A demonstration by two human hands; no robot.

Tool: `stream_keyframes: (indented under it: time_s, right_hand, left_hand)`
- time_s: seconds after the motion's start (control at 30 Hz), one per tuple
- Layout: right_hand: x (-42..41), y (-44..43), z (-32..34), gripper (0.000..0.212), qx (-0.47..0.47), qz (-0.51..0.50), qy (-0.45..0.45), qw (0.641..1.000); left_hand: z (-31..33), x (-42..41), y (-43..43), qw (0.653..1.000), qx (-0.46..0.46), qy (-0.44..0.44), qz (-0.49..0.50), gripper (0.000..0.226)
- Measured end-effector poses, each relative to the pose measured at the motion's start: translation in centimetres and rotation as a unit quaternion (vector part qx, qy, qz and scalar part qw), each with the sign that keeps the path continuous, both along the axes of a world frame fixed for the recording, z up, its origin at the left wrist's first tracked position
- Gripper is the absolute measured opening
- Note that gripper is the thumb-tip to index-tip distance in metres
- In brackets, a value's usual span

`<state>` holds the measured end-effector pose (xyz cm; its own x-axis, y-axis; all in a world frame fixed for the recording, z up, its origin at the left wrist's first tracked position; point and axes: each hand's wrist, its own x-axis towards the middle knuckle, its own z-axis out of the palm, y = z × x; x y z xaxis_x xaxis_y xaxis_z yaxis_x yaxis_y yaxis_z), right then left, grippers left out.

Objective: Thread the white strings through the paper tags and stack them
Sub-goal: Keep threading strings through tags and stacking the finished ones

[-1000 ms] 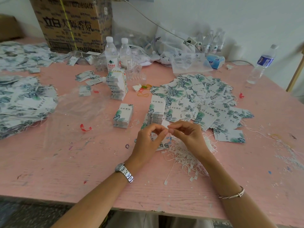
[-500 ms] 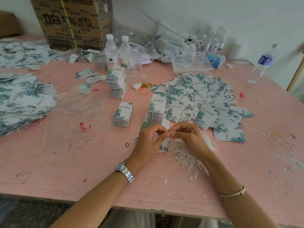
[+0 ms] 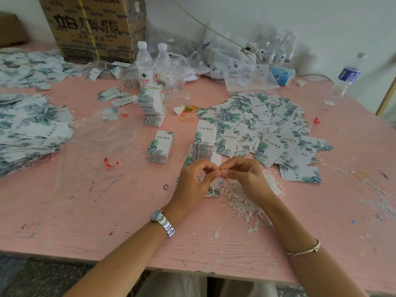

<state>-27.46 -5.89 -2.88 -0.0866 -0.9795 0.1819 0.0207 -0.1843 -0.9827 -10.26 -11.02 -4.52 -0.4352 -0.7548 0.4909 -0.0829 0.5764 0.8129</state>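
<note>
My left hand and my right hand meet fingertip to fingertip above the pink table. Between them they pinch a leaf-printed paper tag and the end of a white string; the string itself is too thin to trace. A tangle of loose white strings lies under my right wrist. Just beyond my hands stands a neat stack of tags. A wide heap of loose tags spreads to the right of it.
Two more tag stacks stand left of centre. A big pile of strung tags covers the left side. Water bottles, a cardboard box, plastic bags and another bottle line the back.
My hands have stayed in the same spot, the fingertips working closer together on the tag and string. Nothing else on the table has moved.
</note>
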Motion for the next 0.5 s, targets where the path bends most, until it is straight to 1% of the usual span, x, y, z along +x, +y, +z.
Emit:
stream_keyframes:
  time_s: [0.1,0.2,0.27,0.3,0.37,0.43,0.5]
  right_hand:
    - [0.0,0.05,-0.03,0.007,-0.002,0.002,0.003,1.0]
    - [0.02,0.09,-0.01,0.006,-0.005,0.006,0.0,1.0]
    - [0.02,0.02,0.02,0.005,-0.002,0.008,-0.01,1.0]
    - [0.03,-0.03,0.07,0.005,0.0,0.011,-0.023,1.0]
    - [0.02,-0.09,0.2,0.007,0.004,0.017,-0.067,0.998]
    - [-0.12,-0.12,0.35,0.01,0.007,0.015,-0.114,0.993]
    - [-0.39,-0.18,0.52,0.012,0.013,0.013,-0.156,0.988]
  left_hand:
    - [-0.07,-0.04,0.0,1.0,0.009,-0.001,-0.002,0.005]
    - [-0.01,-0.11,0.02,0.999,0.033,0.011,-0.001,0.006]
    - [0.06,-0.18,-0.03,0.999,0.047,0.023,0.009,0.004]
    - [0.12,-0.21,-0.03,0.998,0.05,0.03,0.014,0.004]
    - [0.21,-0.2,-0.09,0.998,0.051,0.041,0.021,0.014]
    - [0.29,-0.07,-0.16,0.998,0.043,0.032,0.025,0.021]
    - [0.31,0.2,-0.21,1.0,0.01,0.009,0.026,0.024]
